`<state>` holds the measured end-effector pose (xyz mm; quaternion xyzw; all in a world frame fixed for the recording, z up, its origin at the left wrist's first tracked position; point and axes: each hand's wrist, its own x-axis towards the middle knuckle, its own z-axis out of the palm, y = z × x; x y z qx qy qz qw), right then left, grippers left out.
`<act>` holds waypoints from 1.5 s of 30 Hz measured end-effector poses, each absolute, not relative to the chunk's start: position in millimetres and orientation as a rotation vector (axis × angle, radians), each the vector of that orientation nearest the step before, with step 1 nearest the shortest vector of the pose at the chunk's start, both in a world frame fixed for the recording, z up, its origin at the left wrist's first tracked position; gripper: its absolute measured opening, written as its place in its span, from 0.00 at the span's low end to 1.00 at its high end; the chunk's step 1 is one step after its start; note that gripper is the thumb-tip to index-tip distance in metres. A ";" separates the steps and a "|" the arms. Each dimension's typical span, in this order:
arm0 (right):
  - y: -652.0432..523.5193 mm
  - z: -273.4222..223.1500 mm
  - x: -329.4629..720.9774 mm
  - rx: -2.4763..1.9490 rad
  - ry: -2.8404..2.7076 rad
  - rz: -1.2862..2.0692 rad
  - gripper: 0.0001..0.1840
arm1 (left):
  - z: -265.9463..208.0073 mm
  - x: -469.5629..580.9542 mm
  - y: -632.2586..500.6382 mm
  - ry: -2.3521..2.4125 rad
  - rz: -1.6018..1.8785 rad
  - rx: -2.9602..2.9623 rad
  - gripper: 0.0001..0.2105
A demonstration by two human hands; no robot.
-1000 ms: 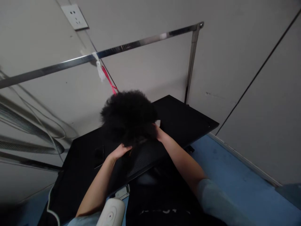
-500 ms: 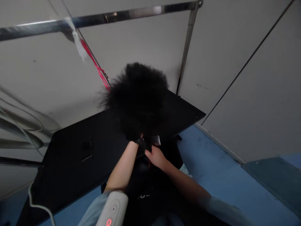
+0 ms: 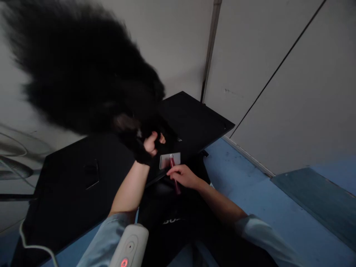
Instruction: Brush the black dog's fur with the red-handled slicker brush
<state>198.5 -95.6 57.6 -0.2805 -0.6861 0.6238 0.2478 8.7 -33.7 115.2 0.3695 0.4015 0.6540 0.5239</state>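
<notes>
A fluffy black dog (image 3: 91, 70) fills the upper left, leaning over a black table (image 3: 194, 115). My left hand (image 3: 151, 144) is closed around dark fur low on its front, seemingly a leg; another furry part lies over my wrist. Which part the fingers hold is hard to make out in the dark. In my right hand (image 3: 185, 176) is a slicker brush (image 3: 172, 163) with a dark pink handle and a flat, pale rectangular head. The brush head is near the table's front edge, just right of my left wrist and apart from the fur.
A metal post (image 3: 210, 55) rises behind the table by the grey wall. A white device with a red light (image 3: 129, 246) is near my left sleeve. One pale cable (image 3: 36, 246) hangs at lower left. Blue floor (image 3: 236, 174) and a grey-green mat (image 3: 314, 200) lie to the right.
The dog has shifted left and up in view and looks larger. My right hand and brush have come away from the fur, so the handle now shows. The view has also shifted.
</notes>
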 end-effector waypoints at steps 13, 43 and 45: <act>-102.3 100.8 188.4 -0.558 -2.079 1.992 0.17 | 153.2 -0.7 -25.0 0.911 1.340 0.962 0.26; -117.0 94.1 175.1 -0.339 -2.282 1.873 0.15 | 143.1 -7.2 -41.8 1.377 1.313 1.202 0.19; -108.3 91.0 174.5 -0.392 -2.092 1.818 0.16 | 155.4 -7.1 -55.2 1.440 1.294 1.144 0.16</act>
